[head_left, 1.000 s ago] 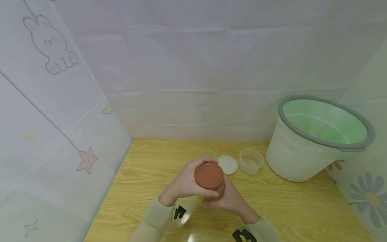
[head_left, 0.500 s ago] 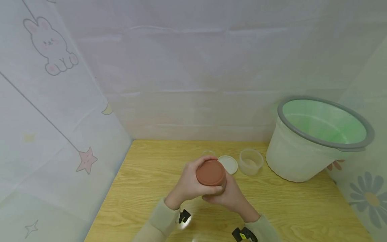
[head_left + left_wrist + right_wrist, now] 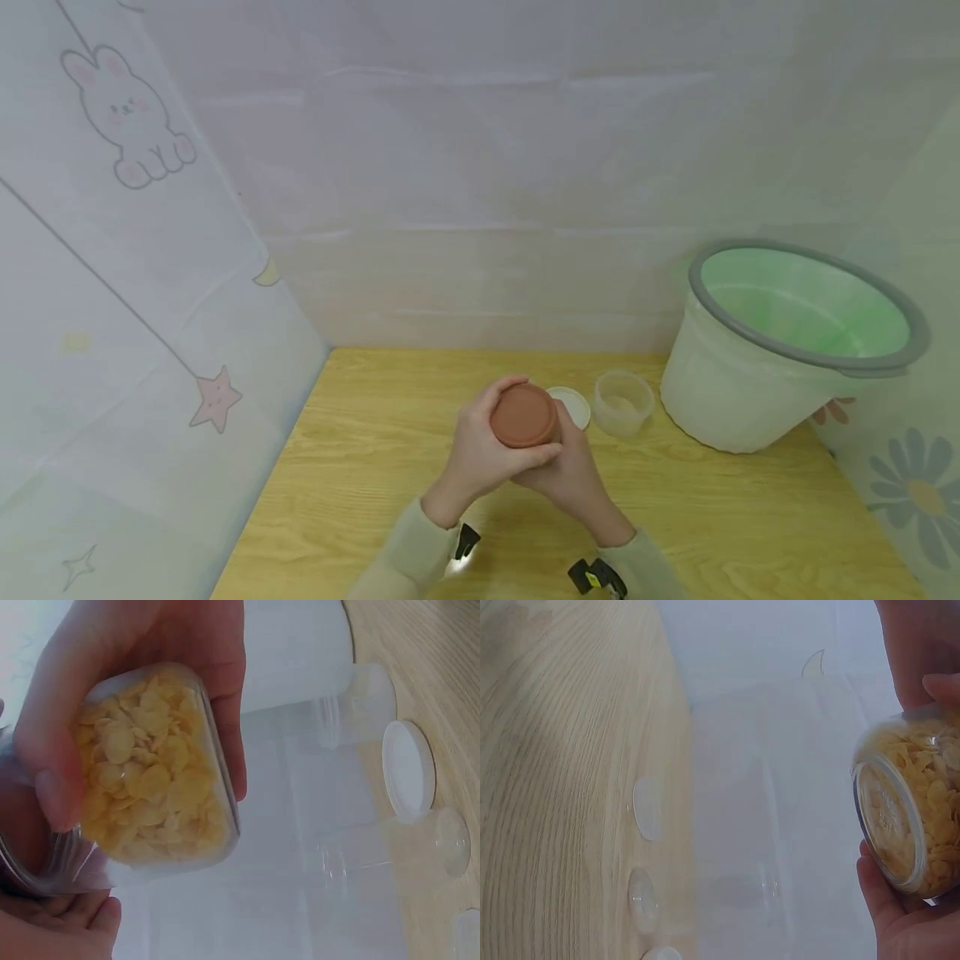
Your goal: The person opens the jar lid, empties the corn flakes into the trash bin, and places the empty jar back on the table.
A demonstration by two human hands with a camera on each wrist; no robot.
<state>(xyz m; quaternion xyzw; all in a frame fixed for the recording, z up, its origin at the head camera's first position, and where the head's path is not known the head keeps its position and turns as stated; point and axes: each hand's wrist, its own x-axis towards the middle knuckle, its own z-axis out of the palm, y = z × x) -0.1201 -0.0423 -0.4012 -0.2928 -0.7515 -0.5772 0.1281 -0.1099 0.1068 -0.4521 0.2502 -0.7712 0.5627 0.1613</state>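
Note:
A clear glass jar [image 3: 150, 772] full of yellow flakes, like corn flakes, is held up in both hands over the table. Its reddish-brown round lid [image 3: 523, 415] faces up toward the head camera. My left hand [image 3: 480, 446] curls round the upper part of the jar, thumb across the near side. Lower down, my right hand [image 3: 566, 471] grips the right side. In the right wrist view, the embossed base of the jar [image 3: 889, 821] shows at its left end, flakes packed behind it. The lid is not seen in either wrist view.
Behind the hands, a white round lid [image 3: 572, 407] lies on the wooden table [image 3: 360, 467], beside an open clear tub [image 3: 622, 403]. The left wrist view shows another clear container [image 3: 405, 847] near the lid. A large pale bucket [image 3: 735, 392] with a grey rim stands at right.
Both hands have carried the jar slightly up and away from me, keeping hold of it. A clear rim behind them has become hidden.

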